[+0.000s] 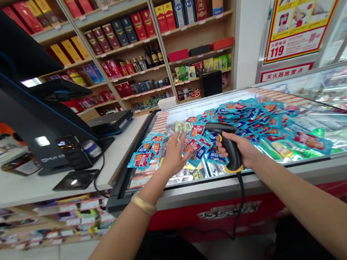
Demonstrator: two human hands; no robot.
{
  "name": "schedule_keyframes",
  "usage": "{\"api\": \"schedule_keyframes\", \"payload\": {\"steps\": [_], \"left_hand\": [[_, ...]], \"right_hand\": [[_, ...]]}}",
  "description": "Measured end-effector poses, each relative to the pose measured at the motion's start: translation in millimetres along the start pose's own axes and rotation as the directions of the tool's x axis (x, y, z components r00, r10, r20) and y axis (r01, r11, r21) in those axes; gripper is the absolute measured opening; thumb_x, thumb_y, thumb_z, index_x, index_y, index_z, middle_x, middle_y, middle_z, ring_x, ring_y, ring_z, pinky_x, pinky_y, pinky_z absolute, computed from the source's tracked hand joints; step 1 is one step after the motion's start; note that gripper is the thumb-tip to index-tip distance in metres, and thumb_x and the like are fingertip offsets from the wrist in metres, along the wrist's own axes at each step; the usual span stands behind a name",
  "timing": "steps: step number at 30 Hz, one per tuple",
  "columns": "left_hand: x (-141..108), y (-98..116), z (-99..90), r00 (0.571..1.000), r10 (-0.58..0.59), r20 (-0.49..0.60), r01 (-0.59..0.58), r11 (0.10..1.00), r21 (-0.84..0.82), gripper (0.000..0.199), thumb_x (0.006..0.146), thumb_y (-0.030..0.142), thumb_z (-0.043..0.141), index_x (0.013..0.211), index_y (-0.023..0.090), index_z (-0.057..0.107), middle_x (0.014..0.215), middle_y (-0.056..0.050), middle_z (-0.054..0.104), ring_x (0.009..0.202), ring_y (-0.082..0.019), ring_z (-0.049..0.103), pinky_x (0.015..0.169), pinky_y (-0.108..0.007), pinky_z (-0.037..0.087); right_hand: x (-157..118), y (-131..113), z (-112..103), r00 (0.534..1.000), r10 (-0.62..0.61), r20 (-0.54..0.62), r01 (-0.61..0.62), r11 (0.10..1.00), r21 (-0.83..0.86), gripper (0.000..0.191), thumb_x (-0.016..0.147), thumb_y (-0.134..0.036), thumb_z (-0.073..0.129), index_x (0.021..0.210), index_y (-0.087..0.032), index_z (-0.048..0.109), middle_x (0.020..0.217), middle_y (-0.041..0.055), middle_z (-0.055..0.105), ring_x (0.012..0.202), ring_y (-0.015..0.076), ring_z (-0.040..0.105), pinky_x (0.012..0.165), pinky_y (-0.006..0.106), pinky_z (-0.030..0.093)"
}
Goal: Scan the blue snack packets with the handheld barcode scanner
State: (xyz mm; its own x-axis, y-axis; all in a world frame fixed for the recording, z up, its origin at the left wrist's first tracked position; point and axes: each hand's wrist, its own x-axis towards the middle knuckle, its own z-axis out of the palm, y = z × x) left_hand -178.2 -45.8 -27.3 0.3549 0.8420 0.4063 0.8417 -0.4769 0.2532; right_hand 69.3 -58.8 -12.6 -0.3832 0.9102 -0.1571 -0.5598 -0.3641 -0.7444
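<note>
My right hand (243,150) is wrapped round the grip of a black and yellow handheld scanner (234,157), whose head points left over the packets. My left hand (175,152) is spread above small red and blue packets (193,144), its fingers apart and nothing held in them; whether the fingertips touch the packets cannot be made out. A large pile of blue packets (252,118) lies on the freezer's glass top, beyond the scanner. A smaller group of packets (143,155) is to the left of my left hand. A gold bracelet (143,203) circles my left wrist.
The chest freezer (179,192) has a raised dark edge at its left. Beside it a white counter (115,164) holds a black register stand (53,125) and a dark pad (75,180). The scanner's cable (243,197) hangs over the freezer's front. Stocked shelves (122,47) stand behind.
</note>
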Motion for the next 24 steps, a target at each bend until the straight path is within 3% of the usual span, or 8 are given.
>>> {"api": "schedule_keyframes", "payload": {"steps": [3, 6, 9, 13, 17, 19, 22, 24], "left_hand": [[-12.3, -19.4, -18.5, 0.967, -0.187, -0.173, 0.213, 0.966, 0.146, 0.067, 0.087, 0.037, 0.053, 0.148, 0.016, 0.032, 0.152, -0.022, 0.031, 0.143, -0.033, 0.026, 0.114, -0.052, 0.024], [-31.6, -37.4, -34.5, 0.85, -0.433, -0.3, 0.511, 0.814, 0.275, 0.077, 0.082, 0.04, 0.06, 0.148, 0.013, 0.031, 0.15, -0.026, 0.033, 0.141, -0.04, 0.029, 0.112, -0.057, 0.024], [-50.7, -47.4, -40.2, 0.748, -0.591, -0.301, 0.663, 0.675, 0.324, 0.086, 0.079, 0.049, 0.061, 0.149, 0.011, 0.027, 0.148, -0.029, 0.034, 0.138, -0.042, 0.033, 0.109, -0.059, 0.027], [-63.1, -50.0, -35.5, 0.739, -0.615, -0.275, 0.673, 0.652, 0.35, 0.074, 0.084, 0.041, 0.052, 0.145, 0.005, 0.032, 0.136, -0.028, 0.049, 0.131, -0.038, 0.044, 0.108, -0.051, 0.032], [-64.6, -49.5, -35.2, 0.767, -0.585, -0.263, 0.641, 0.684, 0.349, 0.053, 0.086, 0.027, 0.044, 0.136, 0.011, 0.048, 0.127, -0.022, 0.061, 0.118, -0.036, 0.056, 0.105, -0.052, 0.035], [-64.7, -49.9, -39.3, 0.759, -0.594, -0.268, 0.651, 0.693, 0.309, 0.047, 0.086, 0.022, 0.041, 0.13, 0.011, 0.054, 0.122, -0.021, 0.064, 0.115, -0.036, 0.058, 0.103, -0.052, 0.037], [-63.8, -48.7, -44.7, 0.708, -0.577, -0.408, 0.662, 0.743, 0.098, 0.044, 0.089, 0.023, 0.036, 0.127, 0.012, 0.056, 0.122, -0.021, 0.064, 0.119, -0.034, 0.056, 0.103, -0.05, 0.039], [-60.6, -44.2, -43.0, 0.656, -0.56, -0.506, 0.561, 0.81, -0.171, 0.042, 0.092, 0.029, 0.033, 0.125, 0.016, 0.057, 0.126, -0.017, 0.063, 0.122, -0.03, 0.055, 0.106, -0.045, 0.039]], "right_hand": [[1.9, -0.4, -1.5, 1.0, -0.01, 0.018, 0.01, 1.0, -0.009, 0.015, 0.081, -0.03, 0.063, 0.076, -0.016, 0.06, 0.066, 0.0017, 0.054, 0.052, 0.0098, 0.047, 0.042, 0.019, 0.042], [2.8, -0.4, -2.0, 0.999, -0.025, 0.023, 0.025, 1.0, 0.01, 0.016, 0.081, -0.03, 0.063, 0.077, -0.015, 0.06, 0.066, 0.0017, 0.054, 0.052, 0.0094, 0.047, 0.042, 0.018, 0.042], [1.0, 2.9, 1.6, 0.997, -0.046, 0.062, 0.043, 0.998, 0.049, 0.014, 0.08, -0.03, 0.063, 0.078, -0.016, 0.06, 0.067, 0.0011, 0.054, 0.052, 0.0092, 0.047, 0.042, 0.018, 0.041], [-3.6, 17.9, 14.1, 0.992, -0.036, 0.124, 0.03, 0.998, 0.055, 0.018, 0.076, -0.032, 0.068, 0.077, -0.015, 0.059, 0.067, 0.0006, 0.055, 0.051, 0.0083, 0.047, 0.042, 0.017, 0.041], [-6.1, 35.2, 26.5, 0.99, 0.006, 0.139, -0.005, 1.0, -0.011, 0.022, 0.074, -0.034, 0.07, 0.073, -0.016, 0.058, 0.066, -0.0001, 0.056, 0.05, 0.0079, 0.047, 0.042, 0.018, 0.042], [-6.7, 39.7, 29.1, 0.99, 0.0, 0.138, 0.004, 1.0, -0.029, 0.022, 0.073, -0.034, 0.071, 0.071, -0.017, 0.057, 0.065, -0.0004, 0.056, 0.05, 0.0081, 0.048, 0.042, 0.018, 0.042], [-7.9, 42.4, 29.0, 0.99, -0.001, 0.138, 0.008, 0.999, -0.048, 0.023, 0.073, -0.035, 0.071, 0.071, -0.016, 0.057, 0.064, -0.0003, 0.056, 0.05, 0.0082, 0.049, 0.042, 0.018, 0.042], [-8.9, 43.8, 28.0, 0.991, 0.021, 0.135, -0.009, 0.996, -0.091, 0.023, 0.073, -0.034, 0.071, 0.072, -0.015, 0.059, 0.064, -0.0001, 0.057, 0.049, 0.0081, 0.05, 0.041, 0.018, 0.043]]}}
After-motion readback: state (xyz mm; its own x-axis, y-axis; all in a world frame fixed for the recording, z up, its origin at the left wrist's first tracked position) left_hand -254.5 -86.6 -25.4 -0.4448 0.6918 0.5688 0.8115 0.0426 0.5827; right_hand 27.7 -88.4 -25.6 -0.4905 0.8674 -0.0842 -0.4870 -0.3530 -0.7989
